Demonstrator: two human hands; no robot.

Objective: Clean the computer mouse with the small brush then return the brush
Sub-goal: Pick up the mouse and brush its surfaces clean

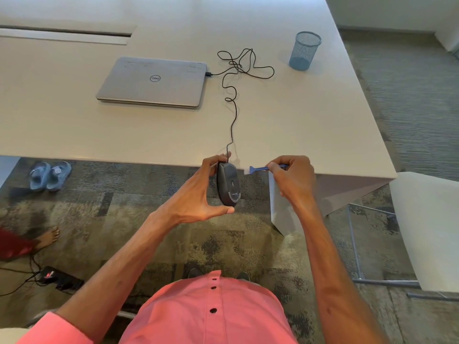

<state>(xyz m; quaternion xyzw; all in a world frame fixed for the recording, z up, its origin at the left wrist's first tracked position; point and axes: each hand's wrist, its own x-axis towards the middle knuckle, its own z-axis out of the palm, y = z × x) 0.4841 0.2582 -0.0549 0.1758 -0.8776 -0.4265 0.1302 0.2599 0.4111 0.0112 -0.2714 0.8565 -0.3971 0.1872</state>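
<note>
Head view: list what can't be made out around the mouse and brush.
- Mouse: its far side is hidden by the left hand; dust too small to see.
- Brush: handle end hidden inside the right hand; bristles blurred.
- Mesh cup: the inside is not visible from this angle.

Looked like an office: big white meeting table (323,115), closed laptop (154,81), mesh pen cup (305,50), carpet tiles (124,207).

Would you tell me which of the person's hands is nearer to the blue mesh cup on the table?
Right. The right hand, holding the small brush, is at the table's near edge, on the blue mesh cup's side. The left hand, holding the mouse, is farther left.
</note>
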